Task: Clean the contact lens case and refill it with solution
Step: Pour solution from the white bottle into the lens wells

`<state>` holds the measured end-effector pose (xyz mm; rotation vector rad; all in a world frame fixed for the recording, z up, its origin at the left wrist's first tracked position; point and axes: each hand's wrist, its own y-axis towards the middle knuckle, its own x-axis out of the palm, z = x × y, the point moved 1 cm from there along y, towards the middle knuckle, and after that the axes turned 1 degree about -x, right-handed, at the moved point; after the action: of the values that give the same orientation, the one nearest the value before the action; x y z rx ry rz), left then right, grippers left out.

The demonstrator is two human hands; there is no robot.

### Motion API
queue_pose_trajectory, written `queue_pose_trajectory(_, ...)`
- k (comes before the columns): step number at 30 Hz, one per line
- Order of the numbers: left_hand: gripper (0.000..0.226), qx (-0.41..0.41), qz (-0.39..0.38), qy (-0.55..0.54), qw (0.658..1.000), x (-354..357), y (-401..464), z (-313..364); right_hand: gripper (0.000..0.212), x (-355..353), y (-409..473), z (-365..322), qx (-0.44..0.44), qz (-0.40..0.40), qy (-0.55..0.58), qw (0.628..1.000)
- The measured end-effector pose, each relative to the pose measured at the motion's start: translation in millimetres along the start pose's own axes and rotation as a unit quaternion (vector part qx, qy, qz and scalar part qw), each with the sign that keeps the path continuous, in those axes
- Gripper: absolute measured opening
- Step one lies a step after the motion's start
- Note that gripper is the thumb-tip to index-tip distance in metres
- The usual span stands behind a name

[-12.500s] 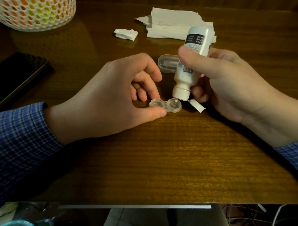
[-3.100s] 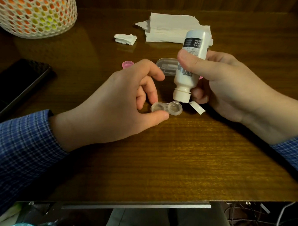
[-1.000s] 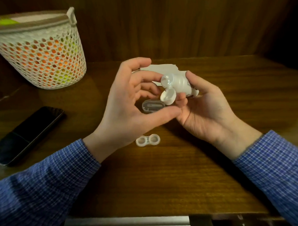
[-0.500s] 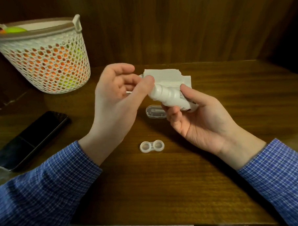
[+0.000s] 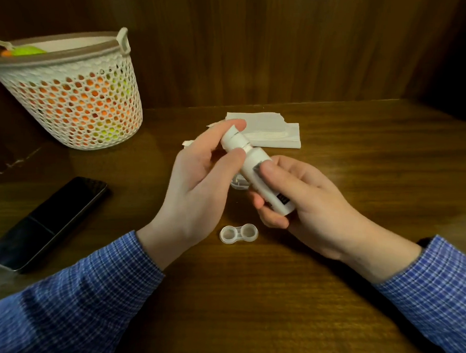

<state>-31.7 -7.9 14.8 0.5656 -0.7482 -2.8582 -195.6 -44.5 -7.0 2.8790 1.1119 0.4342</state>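
Translucent plastic, pale and cloudy, forms the small two-well contact lens case (image 5: 238, 233), which lies uncapped on the dark brown wooden table (image 5: 328, 300) below and between the two hands, touching neither; both round wells face up, and whether they hold liquid cannot be told. Above it the right hand (image 5: 302, 203) wraps its thumb and curled fingers round the body of a small white plastic solution bottle (image 5: 251, 163), tilted with its capped end pointing up and to the left. The left hand (image 5: 199, 180) pinches that white cap between thumb and fingertips. Partly hidden behind the bottle and the right hand, a clear plastic lid-like piece (image 5: 238, 183) rests on the table. Farther back lie folded white paper tissues (image 5: 271, 130), their near left part covered by the left fingers. At the back left stands a white perforated plastic basket (image 5: 78, 95) with orange and green contents showing through the holes, and a black smartphone (image 5: 48, 221) lies flat near the left edge. Blue checked sleeves (image 5: 93, 298) cover both forearms. A dark label patch near the bottle's base carries print too small to read.
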Motion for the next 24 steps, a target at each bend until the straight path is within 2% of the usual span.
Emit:
queue_pose_trajectory(6,0.042,0.023,-0.017,0.079,0.996,-1.6,7.1,1.2,0.026,0.1,-6.9,1.0,-0.024,0.03,-0.037,0.999)
queue_pose_trajectory(8,0.044,0.014,-0.039,0.066,0.997,-0.3,10.0,5.3,0.026,-1.6,-8.1,-3.4,-0.039,0.03,-0.058,0.997)
queue_pose_trajectory(11,0.043,0.017,-0.076,0.096,0.992,6.9,28.6,15.1,0.03,-7.7,-7.4,-12.8,-0.074,0.024,-0.158,0.984)
queue_pose_trajectory(14,0.046,0.037,-0.112,0.174,0.978,24.5,60.6,28.1,0.038,-30.7,-13.1,-26.8,-0.081,0.076,-0.22,0.969)
queue_pose_trajectory(16,0.051,0.071,-0.153,0.214,0.962,46.9,79.3,37.1,0.035,-56.8,-25.0,-35.5,-0.098,0.138,-0.299,0.939)
queue_pose_trajectory(18,0.054,0.118,-0.198,0.259,0.938,76.5,91.6,44.6,0.033,-87.4,-39.8,-40.0,-0.127,0.222,-0.386,0.886)
queue_pose_trajectory(21,0.056,0.192,-0.266,0.31,0.892,129.8,102.6,56.8,0.04,-130.5,-58.6,-43.5,-0.12,0.34,-0.45,0.817)
queue_pose_trajectory(24,0.055,0.221,-0.305,0.344,0.86,178.9,113.9,66.9,0.044,-165.7,-74.8,-46.2,-0.095,0.421,-0.485,0.761)
